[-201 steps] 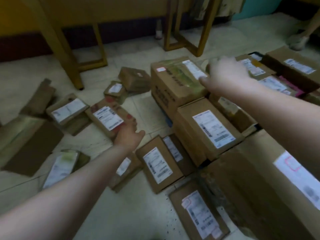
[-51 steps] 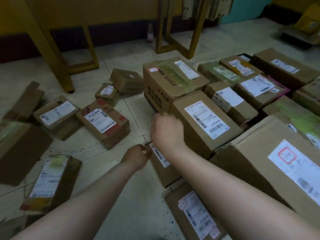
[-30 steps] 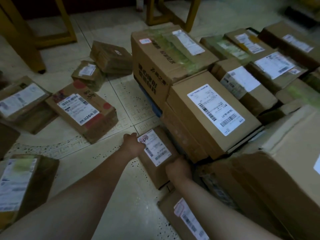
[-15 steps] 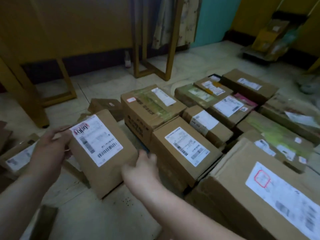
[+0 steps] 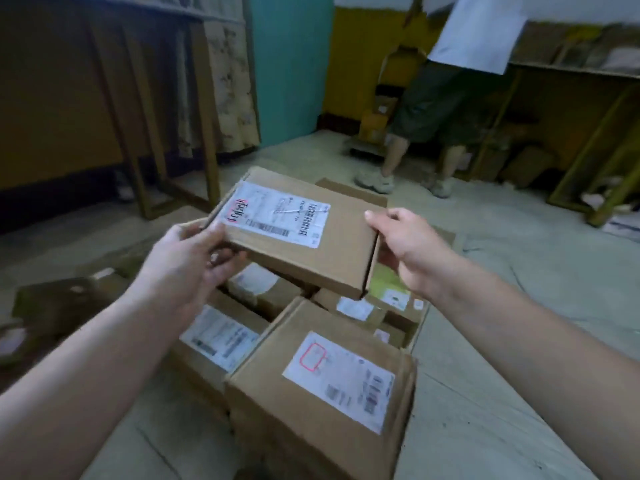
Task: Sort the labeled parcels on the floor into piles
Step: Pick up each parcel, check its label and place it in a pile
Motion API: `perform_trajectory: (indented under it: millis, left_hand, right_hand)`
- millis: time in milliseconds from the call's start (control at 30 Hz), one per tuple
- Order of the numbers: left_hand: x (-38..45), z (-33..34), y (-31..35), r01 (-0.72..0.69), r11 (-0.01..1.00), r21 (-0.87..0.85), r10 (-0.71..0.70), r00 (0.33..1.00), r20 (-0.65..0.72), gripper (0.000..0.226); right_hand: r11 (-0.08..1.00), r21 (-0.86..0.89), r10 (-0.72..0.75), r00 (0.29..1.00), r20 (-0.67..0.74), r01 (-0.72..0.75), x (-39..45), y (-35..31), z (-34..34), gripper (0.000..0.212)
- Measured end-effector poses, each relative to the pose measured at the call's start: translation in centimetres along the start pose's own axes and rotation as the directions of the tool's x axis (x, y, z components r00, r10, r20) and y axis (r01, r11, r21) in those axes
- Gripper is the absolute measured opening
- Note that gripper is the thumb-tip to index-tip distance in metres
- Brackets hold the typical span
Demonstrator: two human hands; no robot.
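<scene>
A flat brown cardboard parcel (image 5: 311,251) with a white label and red handwriting is held in the air above the pile. My left hand (image 5: 188,261) grips its left edge, thumb on top and fingers beneath. My right hand (image 5: 405,247) holds its right edge, thumb on the top corner and fingers under the box. Below it lie several labeled parcels, among them a large box with a red-marked label (image 5: 332,382) nearest me and another labeled box (image 5: 218,337) to its left.
A person in a white shirt and dark shorts (image 5: 436,98) stands at the back right beside a shelf (image 5: 571,71). Wooden table legs (image 5: 204,109) stand at the back left. More parcels (image 5: 52,306) lie in shadow on the left floor. Bare tiled floor (image 5: 519,271) lies to the right.
The parcel has risen from near the floor on the left to chest height over the pile and been turned flat. The view has tilted up, showing the standing person.
</scene>
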State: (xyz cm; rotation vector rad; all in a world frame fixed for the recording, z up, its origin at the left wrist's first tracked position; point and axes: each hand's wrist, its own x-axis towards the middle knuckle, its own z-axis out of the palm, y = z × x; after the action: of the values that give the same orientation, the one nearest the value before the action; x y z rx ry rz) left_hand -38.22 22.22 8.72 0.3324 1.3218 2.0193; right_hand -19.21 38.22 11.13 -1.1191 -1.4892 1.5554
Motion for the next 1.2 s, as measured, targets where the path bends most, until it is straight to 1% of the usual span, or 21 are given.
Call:
perform_trajectory:
  millis: [33,100,200,267,300,333,367,400,433,467,500,600,700,800,833,900,967,1000,1067,1133,1200]
  left_hand:
    - [-0.3,2.3,-1.3,0.039,0.999,0.026,-0.039,0.999,0.033,0.006]
    - [-0.9,6.0,-4.0,0.113,0.990,0.083,-0.119,0.990,0.081,0.005]
    - [-1.0,9.1,-6.2,0.220,0.965,0.143,-0.231,0.971,0.062,0.018]
    - [-0.7,9.5,-7.1,0.253,0.937,0.241,-0.269,0.962,0.036,0.025]
    - [-0.7,9.2,-7.6,0.220,0.914,0.340,-0.247,0.968,0.037,0.027]
    - [-0.6,8.7,-8.0,0.136,0.857,0.498,-0.185,0.982,0.050,0.030]
    - [-0.6,8.1,-8.5,0.018,0.736,0.677,-0.102,0.991,0.084,0.032]
    - [-0.6,7.4,-9.0,-0.096,0.566,0.819,-0.029,0.990,0.136,0.032]
    - [-0.4,6.9,-9.5,-0.183,0.404,0.896,0.016,0.981,0.193,0.030]
    - [0.0,6.4,-10.1,-0.244,0.293,0.925,0.035,0.969,0.244,0.029]
    - [0.4,6.0,-10.6,-0.288,0.216,0.933,0.042,0.957,0.286,0.027]
    - [2.1,5.4,-11.3,-0.351,0.088,0.932,0.066,0.936,0.346,0.025]
    - [3.9,4.6,-11.2,-0.332,0.085,0.939,0.057,0.943,0.328,0.024]
    - [5.2,3.4,-10.7,-0.338,0.048,0.940,0.058,0.940,0.335,0.027]
    - [5.4,3.0,-10.6,-0.337,0.031,0.941,0.069,0.940,0.334,0.029]
    - [5.7,1.9,-10.4,-0.332,0.009,0.943,0.097,0.939,0.330,0.031]
    - [5.7,0.8,-9.9,-0.327,-0.005,0.945,0.113,0.939,0.325,0.032]
    - [5.6,0.1,-9.5,-0.321,-0.006,0.947,0.120,0.940,0.320,0.032]
    - [5.4,-1.7,-8.3,-0.305,0.025,0.952,0.156,0.942,0.297,0.032]
    - [4.7,-4.1,-7.0,-0.277,0.104,0.955,0.212,0.944,0.251,0.029]
    - [3.7,-6.7,-5.9,-0.204,0.201,0.958,0.272,0.951,0.146,0.027]
  right_hand:
    - [0.996,0.066,0.060,0.996,-0.071,-0.056,0.6,1.0,-2.4,0.022]
    - [0.980,0.120,0.174,0.978,-0.118,-0.160,1.0,3.5,-6.6,0.024]
    - [0.948,0.170,0.276,0.961,-0.013,-0.270,1.1,7.5,-10.9,0.024]
    - [0.931,0.243,0.288,0.957,-0.030,-0.272,1.5,9.4,-12.9,0.024]
    - [0.932,0.270,0.272,0.959,-0.076,-0.243,2.0,10.2,-13.8,0.022]
    - [0.936,0.283,0.255,0.957,-0.139,-0.208,2.7,10.8,-14.6,0.020]
    - [0.940,0.289,0.246,0.949,-0.196,-0.184,3.5,11.4,-15.3,0.019]
    - [0.941,0.290,0.250,0.938,-0.240,-0.176,4.4,12.2,-15.9,0.018]
    - [0.937,0.295,0.267,0.926,-0.266,-0.185,5.2,13.0,-16.3,0.018]
    - [0.931,0.302,0.293,0.914,-0.280,-0.205,5.9,13.7,-16.5,0.020]
    - [0.920,0.318,0.323,0.901,-0.290,-0.228,6.7,14.4,-16.5,0.023]
    - [0.908,0.338,0.365,0.866,-0.341,-0.249,9.5,15.7,-15.7,0.028]
    - [0.937,0.188,0.349,0.836,-0.424,-0.296,12.2,16.0,-14.1,0.032]
    - [0.928,0.019,0.338,0.817,-0.467,-0.373,14.3,16.3,-12.5,0.055]
    - [0.921,-0.053,0.318,0.825,-0.467,-0.386,14.9,16.6,-11.9,0.057]
    - [0.902,-0.218,0.261,0.873,-0.412,-0.373,15.6,17.2,-10.8,0.047]
    - [0.860,-0.344,0.266,0.907,-0.325,-0.376,16.0,17.3,-9.5,0.040]
    - [0.842,-0.362,0.303,0.906,-0.296,-0.400,16.0,16.8,-8.7,0.041]
    - [0.786,-0.437,0.319,0.893,-0.318,-0.437,15.9,15.1,-6.7,0.042]
    - [0.713,-0.617,0.159,0.934,-0.319,-0.333,15.1,12.2,-4.1,0.044]
    - [0.635,-0.764,-0.026,0.986,-0.163,-0.110,13.2,8.5,-0.6,0.047]
